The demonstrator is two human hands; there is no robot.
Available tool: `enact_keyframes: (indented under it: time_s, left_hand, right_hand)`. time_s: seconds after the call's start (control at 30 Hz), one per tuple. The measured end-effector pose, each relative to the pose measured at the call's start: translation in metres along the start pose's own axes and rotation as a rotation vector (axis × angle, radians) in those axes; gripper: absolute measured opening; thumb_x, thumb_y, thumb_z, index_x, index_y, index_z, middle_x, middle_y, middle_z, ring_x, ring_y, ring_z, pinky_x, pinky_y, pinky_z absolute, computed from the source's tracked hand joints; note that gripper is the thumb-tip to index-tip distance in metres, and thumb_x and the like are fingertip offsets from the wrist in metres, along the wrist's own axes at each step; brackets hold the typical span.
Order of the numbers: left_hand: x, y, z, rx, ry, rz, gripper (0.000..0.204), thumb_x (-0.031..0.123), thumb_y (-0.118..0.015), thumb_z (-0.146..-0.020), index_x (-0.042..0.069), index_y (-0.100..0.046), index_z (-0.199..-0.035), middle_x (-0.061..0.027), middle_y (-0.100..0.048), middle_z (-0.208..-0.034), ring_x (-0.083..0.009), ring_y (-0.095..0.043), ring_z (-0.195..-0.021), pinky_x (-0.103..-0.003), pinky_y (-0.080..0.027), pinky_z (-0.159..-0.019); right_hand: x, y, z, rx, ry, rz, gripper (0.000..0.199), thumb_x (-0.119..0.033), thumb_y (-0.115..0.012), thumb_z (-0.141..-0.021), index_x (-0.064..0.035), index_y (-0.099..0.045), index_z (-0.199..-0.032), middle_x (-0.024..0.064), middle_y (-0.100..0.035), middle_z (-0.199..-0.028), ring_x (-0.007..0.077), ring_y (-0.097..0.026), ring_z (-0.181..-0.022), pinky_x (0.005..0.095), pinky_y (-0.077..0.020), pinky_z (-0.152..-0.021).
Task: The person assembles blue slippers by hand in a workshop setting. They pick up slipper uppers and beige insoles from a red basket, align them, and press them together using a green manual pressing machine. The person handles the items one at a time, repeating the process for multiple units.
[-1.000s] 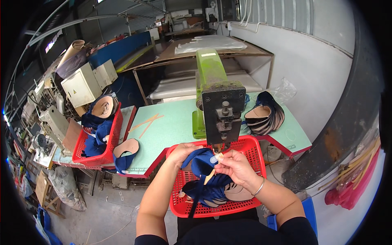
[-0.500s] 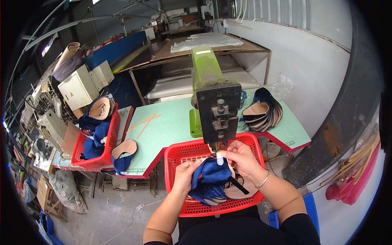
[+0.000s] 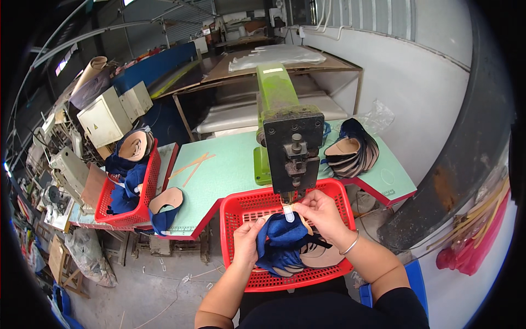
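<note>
A blue shoe upper [image 3: 283,232] with beige lining is held between my two hands, close beneath the head of a green sewing machine [image 3: 294,148]. My left hand [image 3: 249,239] pinches its left edge. With thumb and fingers closed, my right hand [image 3: 322,213] grips its right side near a white round-ended tab [image 3: 289,213]. The tab lies right under the machine's needle area, whose tip is too small to make out. Below the held piece, more blue and beige uppers [image 3: 323,256] lie in a red plastic basket [image 3: 233,208].
The green tabletop [image 3: 219,162] surrounds the machine. Stacked uppers [image 3: 353,149] sit at its right, a single upper [image 3: 167,208] at its left edge, beside another red basket [image 3: 150,181] of blue pieces. Thin strips [image 3: 192,166] lie on the table. A dark pillar [image 3: 438,181] stands to the right.
The white tab has shifted slightly left and down under the machine head. My right hand has moved a little right. A black strap that hung below it is now bunched beside the upper.
</note>
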State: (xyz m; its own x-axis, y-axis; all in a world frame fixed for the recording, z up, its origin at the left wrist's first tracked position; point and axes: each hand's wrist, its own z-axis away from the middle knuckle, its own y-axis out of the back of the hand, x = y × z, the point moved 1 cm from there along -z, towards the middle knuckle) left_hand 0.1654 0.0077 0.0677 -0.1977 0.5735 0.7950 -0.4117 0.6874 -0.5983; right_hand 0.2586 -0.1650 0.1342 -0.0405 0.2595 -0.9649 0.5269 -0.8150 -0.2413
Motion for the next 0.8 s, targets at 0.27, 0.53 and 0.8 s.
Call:
enact_keyframes:
  time_s: [0.27, 0.53, 0.8]
  left_hand:
    - [-0.015, -0.002, 0.018, -0.031, -0.034, -0.022, 0.016, 0.013, -0.064, -0.087, 0.004, -0.061, -0.074, -0.0041, -0.064, -0.076, -0.0077, -0.057, -0.067, -0.023, -0.048, -0.065]
    - [0.025, -0.040, 0.001, -0.263, -0.399, -0.736, 0.013, 0.012, -0.063, -0.085, 0.001, -0.068, -0.091, -0.0030, -0.060, -0.086, -0.0102, -0.056, -0.082, -0.023, -0.043, -0.074]
    - [0.000, -0.069, 0.005, -0.141, -0.119, -0.285, 0.009, 0.010, -0.069, -0.082, 0.001, -0.069, -0.083, 0.0008, -0.062, -0.076, -0.0034, -0.051, -0.069, -0.019, -0.040, -0.062]
  right_hand:
    - [0.001, 0.012, 0.005, -0.163, 0.002, 0.288, 0.021, -0.018, -0.066, -0.085, 0.0009, -0.066, -0.096, 0.0019, -0.065, -0.081, 0.0047, -0.056, -0.072, 0.0212, -0.0460, -0.065]
    - [-0.048, 0.019, -0.013, -0.309, -0.155, 0.545, 0.024, -0.022, -0.067, -0.084, 0.0005, -0.067, -0.091, 0.0010, -0.063, -0.074, 0.0041, -0.053, -0.066, 0.0207, -0.0435, -0.059]
    - [-0.053, 0.031, -0.035, -0.446, -0.026, 0.769, 0.037, -0.035, -0.070, -0.079, -0.0007, -0.069, -0.094, 0.0056, -0.065, -0.076, 0.0101, -0.055, -0.068, 0.0257, -0.0451, -0.063]
